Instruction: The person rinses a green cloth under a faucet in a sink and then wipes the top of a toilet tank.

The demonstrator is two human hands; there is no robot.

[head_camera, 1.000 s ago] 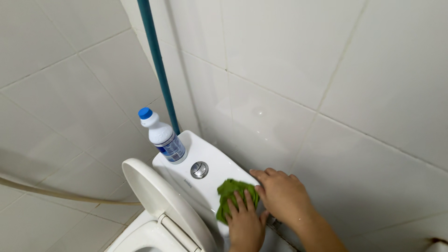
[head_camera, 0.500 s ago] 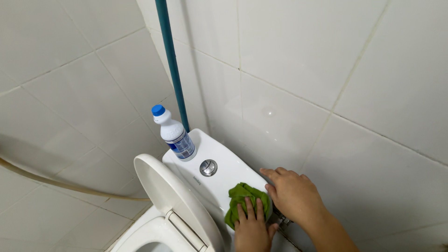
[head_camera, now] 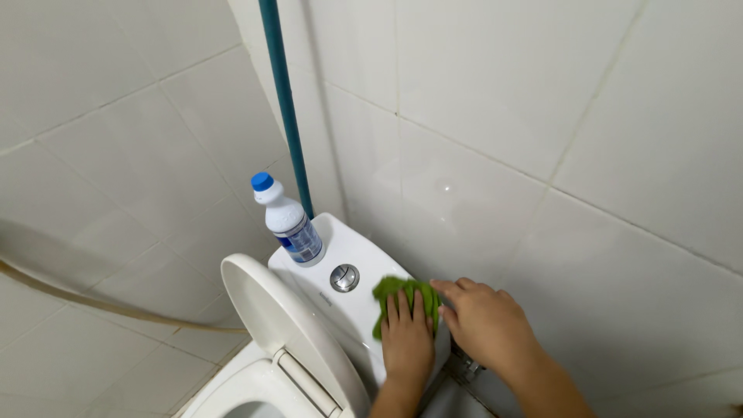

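Note:
My left hand (head_camera: 406,340) lies flat, fingers spread, pressing a green cloth (head_camera: 387,292) onto the lid of a white toilet cistern (head_camera: 352,251). The cloth sits just right of the round chrome flush button (head_camera: 344,277). My right hand (head_camera: 484,321) rests palm down on the cistern's right end against the tiled wall, holding nothing, its fingertips touching the cloth's edge.
A white bottle with a blue cap (head_camera: 286,220) stands on the cistern's far left end. A teal pipe (head_camera: 285,101) runs up the wall corner. The raised toilet lid (head_camera: 282,333) leans in front of the cistern. A beige hose (head_camera: 93,306) crosses the left wall. A metal valve (head_camera: 467,368) sits below my right hand.
My left hand has slid the green cloth up the cistern lid toward the flush button. My right hand has stayed in place.

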